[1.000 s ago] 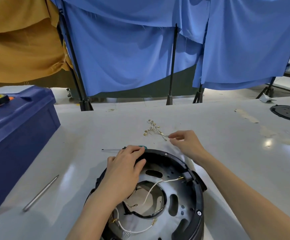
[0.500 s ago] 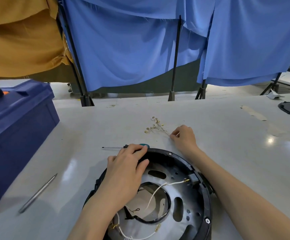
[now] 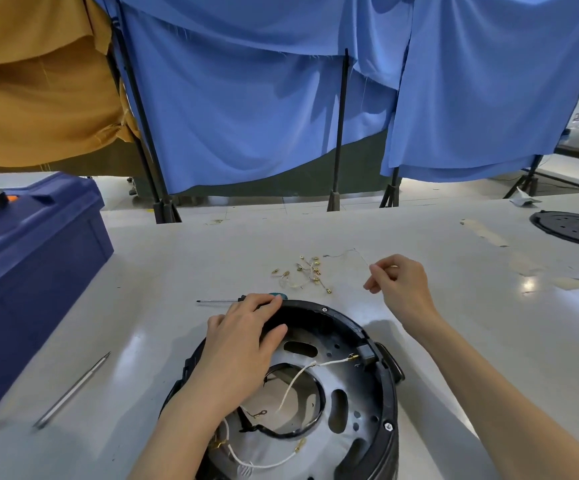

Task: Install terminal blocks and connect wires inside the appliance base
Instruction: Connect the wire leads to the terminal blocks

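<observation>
The round black appliance base point(image 3: 383, 382) lies open side up at the table's near edge, with white wires point(image 3: 295, 379) and brass terminals inside. My left hand point(image 3: 243, 341) rests flat on its far left rim, fingers spread. My right hand point(image 3: 398, 285) hovers beyond the base and pinches a thin wire point(image 3: 353, 252) with a small brass terminal, lifted off the table. A loose pile of brass-tipped wires point(image 3: 303, 273) lies just left of that hand.
A screwdriver point(image 3: 222, 300) with a teal handle lies behind the base, partly under my left fingers. A metal rod point(image 3: 73, 389) lies at the left. A blue toolbox point(image 3: 28, 271) stands far left. A black round plate point(image 3: 573, 228) sits far right.
My right hand has pulled one thin wire out of the pile and lifted it to the right. My left hand has stayed on the base's rim.
</observation>
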Available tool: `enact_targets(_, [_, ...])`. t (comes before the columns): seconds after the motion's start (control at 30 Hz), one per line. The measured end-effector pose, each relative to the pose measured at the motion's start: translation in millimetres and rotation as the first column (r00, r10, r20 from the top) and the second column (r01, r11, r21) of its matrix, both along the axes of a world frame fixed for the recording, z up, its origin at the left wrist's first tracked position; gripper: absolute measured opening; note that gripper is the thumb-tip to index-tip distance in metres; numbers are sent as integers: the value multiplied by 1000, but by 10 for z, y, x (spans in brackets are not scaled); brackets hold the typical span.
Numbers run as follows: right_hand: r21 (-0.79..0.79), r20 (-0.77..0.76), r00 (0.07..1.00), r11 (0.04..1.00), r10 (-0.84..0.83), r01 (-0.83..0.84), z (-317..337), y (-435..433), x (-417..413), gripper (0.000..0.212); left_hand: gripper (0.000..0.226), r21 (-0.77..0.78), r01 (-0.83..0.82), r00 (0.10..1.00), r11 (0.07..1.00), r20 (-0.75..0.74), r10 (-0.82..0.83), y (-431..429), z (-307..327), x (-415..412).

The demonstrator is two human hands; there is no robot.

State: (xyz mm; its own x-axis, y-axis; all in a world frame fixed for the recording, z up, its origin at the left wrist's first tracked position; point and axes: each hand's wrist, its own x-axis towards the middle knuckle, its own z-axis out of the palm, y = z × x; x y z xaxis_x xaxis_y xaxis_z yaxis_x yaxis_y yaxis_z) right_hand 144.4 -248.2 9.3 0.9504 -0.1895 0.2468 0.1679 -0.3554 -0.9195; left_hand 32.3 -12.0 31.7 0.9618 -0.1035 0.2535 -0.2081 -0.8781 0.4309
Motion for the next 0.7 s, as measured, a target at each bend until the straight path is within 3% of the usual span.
enact_targets(0.2, [198, -17, 999, 979, 43, -39, 24, -79, -105, 10, 44, -59, 11, 1000, 998, 10, -10, 15, -12, 0])
enact_targets(0.33, [281, 3, 974, 935, 225, -217, 187, -59, -209, 13, 53, -305, -5, 1000, 952, 19, 12, 35, 18, -7])
enact_targets(0.47, [351, -17, 858, 806, 514, -476, 368, -11, -334, 11, 63, -544, -36, 991, 838, 87, 99, 14, 117, -28])
enact_targets(0.6, [359, -73, 733, 704, 676, -613, 476, 45, -397, 10, 23, -691, 52, 979, 721, 179, 101, -3, 208, -86])
enact_targets(0.7, [351, -87, 699, 678, 710, -645, 493, 80, -418, 6, 10, -777, 137, 974, 614, 219, 60, -29, 234, -139])
